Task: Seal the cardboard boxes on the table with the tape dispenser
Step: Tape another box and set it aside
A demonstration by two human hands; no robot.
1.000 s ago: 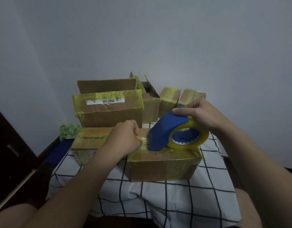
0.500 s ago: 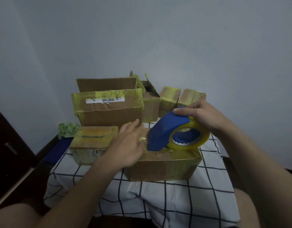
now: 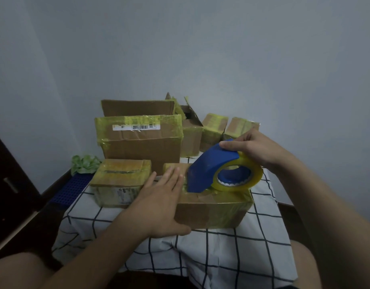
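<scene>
- Cardboard box [image 3: 217, 211] could slide under the pull and wrinkle the strip; cutter end sits close to the left hand [image 3: 161, 203].
- Box: brown, glossy yellowish tape bands, at front of the checked table [image 3: 200, 257].
- Blue tape dispenser [image 3: 209, 165] rests on its top, right hand [image 3: 255, 147] gripping it from above.
- Left hand flat on box's left end, fingers straight.

Blue tape dispenser [image 3: 209, 167], clear-yellow roll [image 3: 255, 174] loaded, upright on top of the front cardboard box [image 3: 213, 211] near the tabletop [image 3: 221, 257] front edge. Small taped box [image 3: 119, 178] just beside it, left. Large taped box [image 3: 142, 147] behind; open-flapped box [image 3: 191, 138] toward rear edge.
</scene>
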